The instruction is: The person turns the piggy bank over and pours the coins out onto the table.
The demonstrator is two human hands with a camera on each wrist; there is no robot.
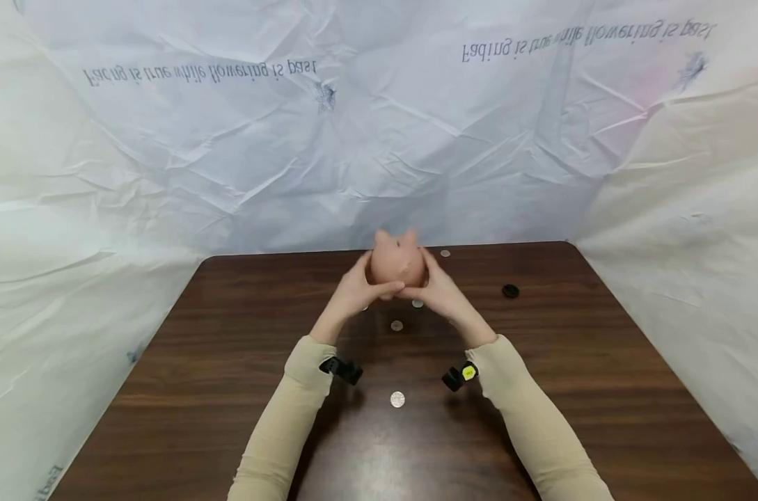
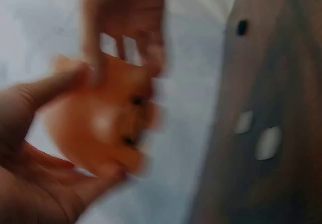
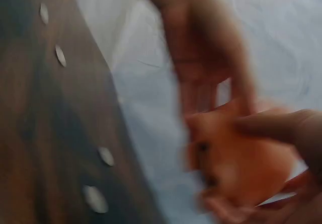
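Over the far half of the table, both hands hold a pinkish-orange piggy bank (image 1: 397, 261) in the air, its two ears pointing up. My left hand (image 1: 356, 287) grips its left side, thumb across the near side. On the opposite side, my right hand (image 1: 440, 287) grips it with curled fingers. The left wrist view shows two dark spots on the blurred piggy bank (image 2: 100, 123). Motion blur also softens the piggy bank (image 3: 251, 158) in the right wrist view. Beneath and near the hands lie a coin (image 1: 417, 303) and another coin (image 1: 397, 325).
A silvery coin (image 1: 397, 399) lies between the forearms, and another coin (image 1: 445, 254) near the far edge. To the right is a small black round piece (image 1: 511, 291). The dark wooden table (image 1: 228, 362) is bordered by white sheeting (image 1: 278, 153) behind and at both sides.
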